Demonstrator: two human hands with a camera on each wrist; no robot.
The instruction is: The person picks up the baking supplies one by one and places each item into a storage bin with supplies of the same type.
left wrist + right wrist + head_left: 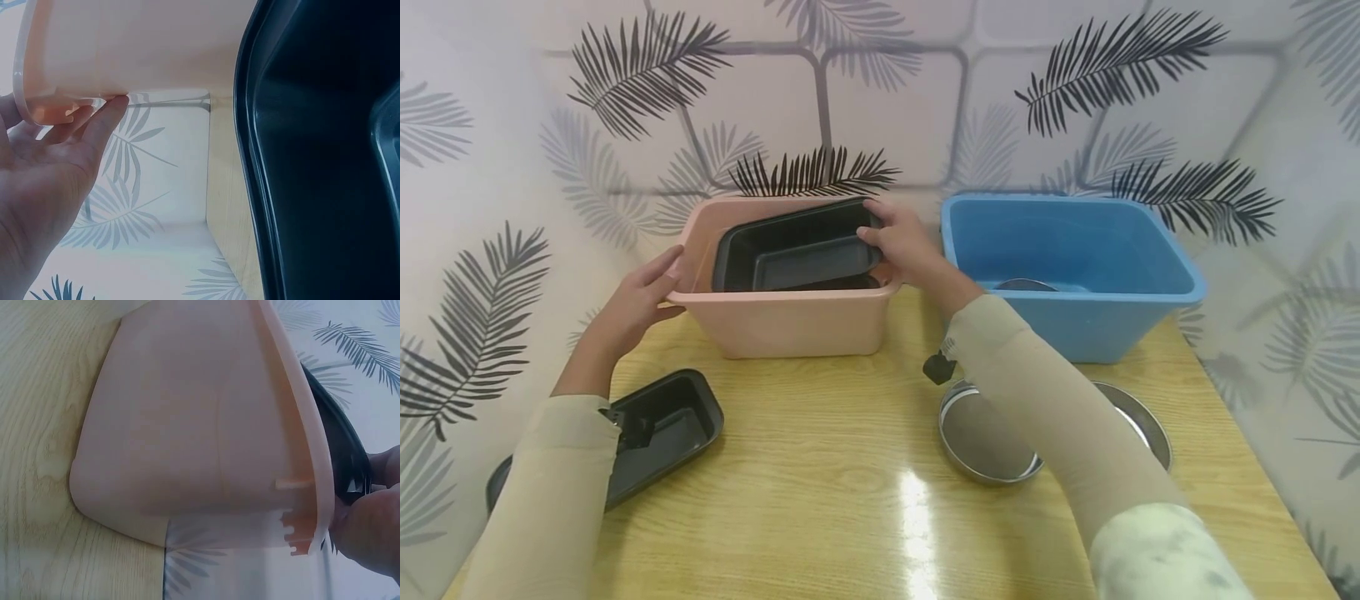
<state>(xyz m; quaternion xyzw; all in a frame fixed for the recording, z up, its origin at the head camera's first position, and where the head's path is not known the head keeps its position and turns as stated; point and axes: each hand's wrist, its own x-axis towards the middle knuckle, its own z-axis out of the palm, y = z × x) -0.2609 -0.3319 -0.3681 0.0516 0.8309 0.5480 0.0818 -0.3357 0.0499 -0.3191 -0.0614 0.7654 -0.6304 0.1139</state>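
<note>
A black loaf pan (808, 260) lies tilted in the mouth of the pink bin (790, 327), its right end higher. My right hand (908, 242) pinches that right end between thumb and fingers; the right wrist view shows the pan's dark edge (345, 456) at the thumb. At the bin's left end, my left hand (634, 307) grips the rim, with fingers under the lip in the left wrist view. Beneath the tilted pan, part of another dark thing (846, 283) shows inside the bin. Another black loaf pan (679, 433) sits on the table below my left hand, partly covered by the sleeve.
To the right stands a blue bin (1075, 323) with the edge of a metal round thing (1025, 284) inside. In front of it, a round metal pan (985, 437) and another round metal piece (1142, 417) lie partly behind my right sleeve. A patterned wall backs the wooden table (820, 467).
</note>
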